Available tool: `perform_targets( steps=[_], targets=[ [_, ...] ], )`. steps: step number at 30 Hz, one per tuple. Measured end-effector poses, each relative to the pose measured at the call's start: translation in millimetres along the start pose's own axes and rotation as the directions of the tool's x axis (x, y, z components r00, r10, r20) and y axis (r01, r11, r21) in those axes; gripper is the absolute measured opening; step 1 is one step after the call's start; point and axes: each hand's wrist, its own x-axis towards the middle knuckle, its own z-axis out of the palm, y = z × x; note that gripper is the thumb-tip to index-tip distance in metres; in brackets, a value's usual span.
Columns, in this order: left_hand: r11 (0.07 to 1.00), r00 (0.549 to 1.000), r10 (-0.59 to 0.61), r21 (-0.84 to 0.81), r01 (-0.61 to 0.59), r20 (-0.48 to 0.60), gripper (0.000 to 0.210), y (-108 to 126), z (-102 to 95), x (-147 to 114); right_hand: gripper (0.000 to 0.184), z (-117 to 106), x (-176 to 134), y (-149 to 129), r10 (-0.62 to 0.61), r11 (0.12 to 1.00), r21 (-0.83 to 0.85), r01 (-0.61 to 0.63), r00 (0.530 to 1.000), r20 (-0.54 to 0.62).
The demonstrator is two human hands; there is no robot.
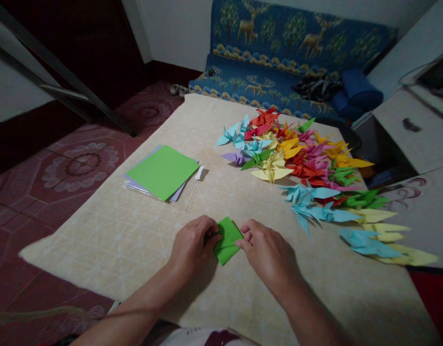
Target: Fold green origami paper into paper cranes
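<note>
A small folded piece of green origami paper [227, 241] is between my hands, close to the near side of the table. My left hand [196, 239] pinches its left corner between thumb and curled fingers. On the opposite corner, my right hand [263, 244] grips the paper with thumb and forefinger. A crease line crosses the lower part of the folded square. Beyond my left hand, a larger green sheet [164, 171] lies flat on top of a stack of lilac paper in a clear plastic sleeve [130, 185].
Several folded paper cranes [291, 149] in many colours spread over the right side of the cloth-covered table [109, 240]. A small white tag [199, 172] lies beside the paper stack. Behind the table stands a blue patterned sofa [250, 67]; a white cabinet [405, 129] is at right.
</note>
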Motion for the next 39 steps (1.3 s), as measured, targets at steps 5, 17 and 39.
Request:
perform_targets(
  steps=[5,17,39],
  targets=[
    [0.994,1.0,0.011,-0.111,-0.014,-0.024,0.016,-4.9,0.3,-0.1,0.017,-4.1,-4.9,0.4,-0.046,0.999,0.008,0.046,0.994,0.097],
    [0.364,0.901,-0.36,-0.853,0.374,0.241,0.039,20.6,-1.7,49.3,0.037,18.5,23.3,-0.9,0.279,0.387,0.917,-0.093,0.96,-0.02],
    [0.448,0.885,-0.463,-0.847,0.286,0.054,0.036,20.9,31.3,57.8,0.027,35.5,24.2,-3.3,0.155,0.406,0.914,0.009,0.985,-0.079]
  ],
)
